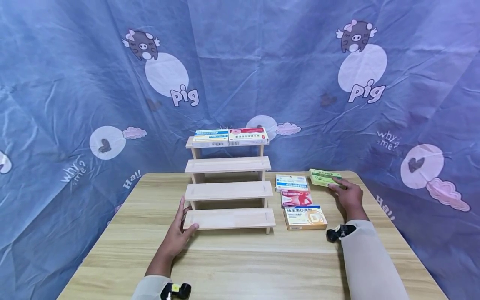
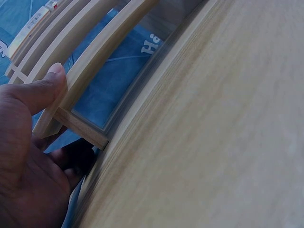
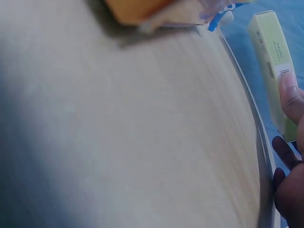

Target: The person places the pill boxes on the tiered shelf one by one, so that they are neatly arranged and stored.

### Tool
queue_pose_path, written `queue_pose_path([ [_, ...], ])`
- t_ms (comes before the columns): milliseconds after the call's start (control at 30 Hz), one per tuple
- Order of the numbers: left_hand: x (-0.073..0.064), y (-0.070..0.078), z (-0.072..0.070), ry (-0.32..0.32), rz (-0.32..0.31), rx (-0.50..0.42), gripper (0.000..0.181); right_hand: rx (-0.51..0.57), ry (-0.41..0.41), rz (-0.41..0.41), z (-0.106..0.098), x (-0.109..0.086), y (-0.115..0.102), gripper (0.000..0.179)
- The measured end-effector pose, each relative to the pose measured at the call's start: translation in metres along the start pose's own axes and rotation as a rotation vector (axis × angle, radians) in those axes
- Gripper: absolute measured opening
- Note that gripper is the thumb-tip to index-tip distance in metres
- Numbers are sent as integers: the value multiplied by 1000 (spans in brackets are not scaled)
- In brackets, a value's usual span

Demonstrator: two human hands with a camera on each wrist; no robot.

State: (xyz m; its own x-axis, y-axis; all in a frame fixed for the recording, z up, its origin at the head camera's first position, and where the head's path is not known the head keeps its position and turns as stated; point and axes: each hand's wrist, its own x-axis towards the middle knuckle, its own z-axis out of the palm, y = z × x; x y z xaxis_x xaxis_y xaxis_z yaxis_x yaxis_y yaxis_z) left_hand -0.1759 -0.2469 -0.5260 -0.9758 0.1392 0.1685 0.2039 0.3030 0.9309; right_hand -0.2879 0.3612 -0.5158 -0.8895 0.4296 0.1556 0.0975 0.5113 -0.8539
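smooth four-tier wooden riser (image 1: 229, 190) in grip of left hand (image 1: 178, 234), slim green cardboard medicine box (image 1: 321, 177) in pinch of right hand (image 1: 349, 197)

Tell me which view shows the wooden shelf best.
The head view: it shows all four tiers of the wooden shelf. The left wrist view catches only part, with the left hand gripping it; the right wrist view shows nothing recognisable of it.

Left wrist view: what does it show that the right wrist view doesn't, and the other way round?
Only the left wrist view shows the left hand gripping the end of the shelf. Only the right wrist view shows the right hand holding the green box, plus a blurred orange box. Both share the table and blue curtain.
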Motion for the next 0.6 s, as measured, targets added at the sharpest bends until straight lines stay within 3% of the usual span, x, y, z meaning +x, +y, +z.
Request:
queue_pose_path([
  [300, 0, 0, 0, -5, 3, -2, 107, 13, 26, 25, -9, -4, -7, 49],
  [600, 0, -2, 0, -9, 17, -22, 106, 6, 41, -16, -15, -3, -14, 50],
])
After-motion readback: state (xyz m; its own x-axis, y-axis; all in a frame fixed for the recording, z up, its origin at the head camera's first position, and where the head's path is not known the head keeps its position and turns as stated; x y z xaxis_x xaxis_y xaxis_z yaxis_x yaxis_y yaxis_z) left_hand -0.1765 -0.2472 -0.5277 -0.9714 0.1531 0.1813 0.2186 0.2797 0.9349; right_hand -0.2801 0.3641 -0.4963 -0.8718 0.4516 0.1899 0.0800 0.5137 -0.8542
